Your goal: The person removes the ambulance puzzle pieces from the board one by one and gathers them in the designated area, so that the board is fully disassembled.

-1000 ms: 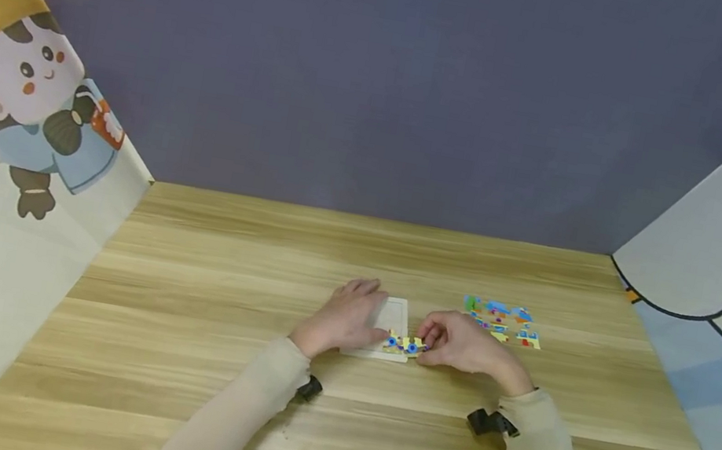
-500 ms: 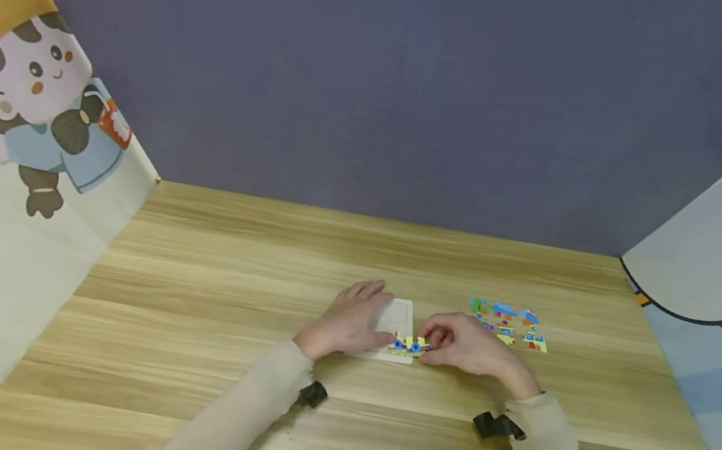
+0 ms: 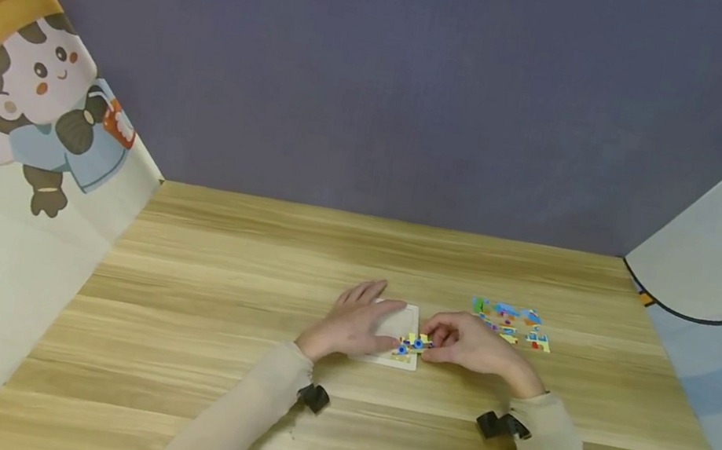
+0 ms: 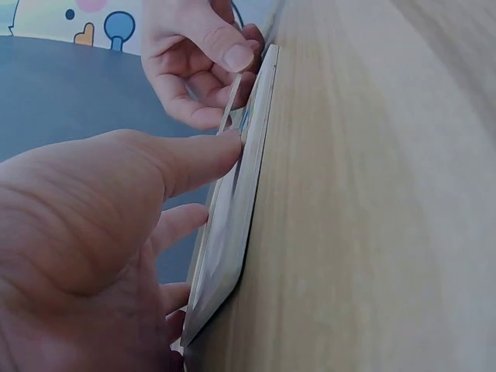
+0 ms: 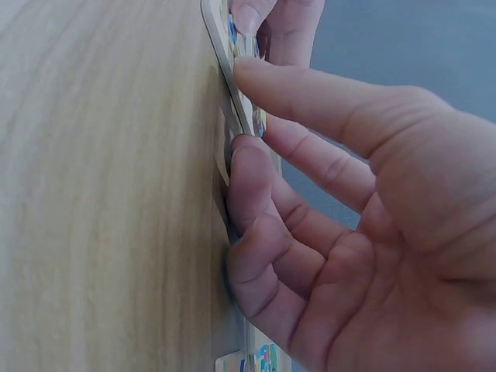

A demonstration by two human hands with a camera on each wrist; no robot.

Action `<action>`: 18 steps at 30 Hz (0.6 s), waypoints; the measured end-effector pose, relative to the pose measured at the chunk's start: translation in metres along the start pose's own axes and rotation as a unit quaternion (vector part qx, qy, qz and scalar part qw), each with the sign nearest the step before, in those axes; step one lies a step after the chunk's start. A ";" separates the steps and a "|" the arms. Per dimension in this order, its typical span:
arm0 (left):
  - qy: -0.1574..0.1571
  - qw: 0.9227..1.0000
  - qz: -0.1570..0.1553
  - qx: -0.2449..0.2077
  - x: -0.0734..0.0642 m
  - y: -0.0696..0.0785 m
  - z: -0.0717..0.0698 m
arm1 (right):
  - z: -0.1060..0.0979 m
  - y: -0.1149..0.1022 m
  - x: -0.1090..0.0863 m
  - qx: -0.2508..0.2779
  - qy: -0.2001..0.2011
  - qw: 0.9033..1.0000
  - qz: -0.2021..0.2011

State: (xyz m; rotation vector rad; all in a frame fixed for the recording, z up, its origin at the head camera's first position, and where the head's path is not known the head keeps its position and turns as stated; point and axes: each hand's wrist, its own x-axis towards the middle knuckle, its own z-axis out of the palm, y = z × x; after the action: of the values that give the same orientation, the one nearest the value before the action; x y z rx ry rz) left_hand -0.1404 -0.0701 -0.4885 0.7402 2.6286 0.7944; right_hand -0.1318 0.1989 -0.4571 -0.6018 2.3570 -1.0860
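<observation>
A small white puzzle tray [image 3: 412, 319] lies on the wooden table, its left part under my left hand [image 3: 354, 327]. The left fingers are straight and spread across it; the thumb touches colourful puzzle pieces [image 3: 402, 350] at its near right corner. My right hand [image 3: 473, 345] pinches a yellow-and-blue puzzle piece [image 3: 418, 344] at the tray's right edge, its other fingers curled. In the left wrist view this piece tilts up off the tray [image 4: 246, 209]. The right wrist view shows the right thumb [image 5: 310, 91] at the tray's rim.
Several loose puzzle pieces [image 3: 537, 339] lie in rows behind and right of my right hand. The wooden table [image 3: 255, 255] ends at a dark back wall [image 3: 409, 106], with cartoon-printed panels on both sides. A small black device sits at each wrist.
The tray has turned slightly, and the piece at the right hand now slants up to the right. My left index finger has spread toward the tray's far edge. The view has shifted a little.
</observation>
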 end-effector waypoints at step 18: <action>-0.011 1.000 0.000 0.013 -0.007 0.008 -0.008 | -0.005 -0.001 -0.001 0.006 0.000 1.000 0.007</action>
State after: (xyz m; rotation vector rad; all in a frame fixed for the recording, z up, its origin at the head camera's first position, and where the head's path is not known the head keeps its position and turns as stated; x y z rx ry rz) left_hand -0.1347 -0.0714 -0.4768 0.7509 2.6241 0.7499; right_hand -0.1332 0.2019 -0.4537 -0.5806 2.3492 -1.0919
